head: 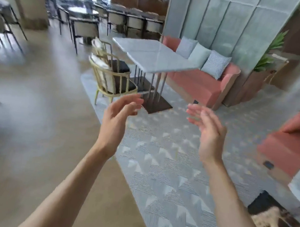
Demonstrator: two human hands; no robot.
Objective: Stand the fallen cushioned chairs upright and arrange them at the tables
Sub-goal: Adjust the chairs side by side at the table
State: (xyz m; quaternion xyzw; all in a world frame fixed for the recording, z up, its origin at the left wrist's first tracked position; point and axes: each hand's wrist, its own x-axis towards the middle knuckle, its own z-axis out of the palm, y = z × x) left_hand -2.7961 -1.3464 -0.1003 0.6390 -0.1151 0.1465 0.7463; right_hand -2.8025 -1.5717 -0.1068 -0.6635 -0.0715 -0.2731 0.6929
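Right now: both hands are raised in front of the person, empty, palms turned toward each other over the patterned grey carpet (167, 163).
Left hand: the bare left hand (119, 113) has its fingers spread and loose, gripping nothing.
Right hand: the bare right hand (207, 128) is likewise spread wide and holds nothing.
Chairs at the table: two gold metal-framed armchairs with dark seat cushions and pale back pads, the nearer one (112, 78) and the farther one (104, 50), stand upright on the left side of the pale grey marble-topped table (153, 55), tucked close to its edge.
Fallen chair: at the lower right corner a pale frame with a dark pad (272, 222) is blurred; it looks like a chair lying on its side, but that cannot be told for certain.
Opposite side: a long coral-pink upholstered bench (197, 81) with pale cushions runs behind the table.
Handling, as a judgement: a tubular metal frame should be stiff and moderately light, fit for two hands; the loose cushions are soft and may slide or drop when the chair is tipped.
Where to take hold: the curved top rail of the back and one armrest, on bare metal, not on padding.
Care: legs may snag on the carpet edge, so lift, don't drag.
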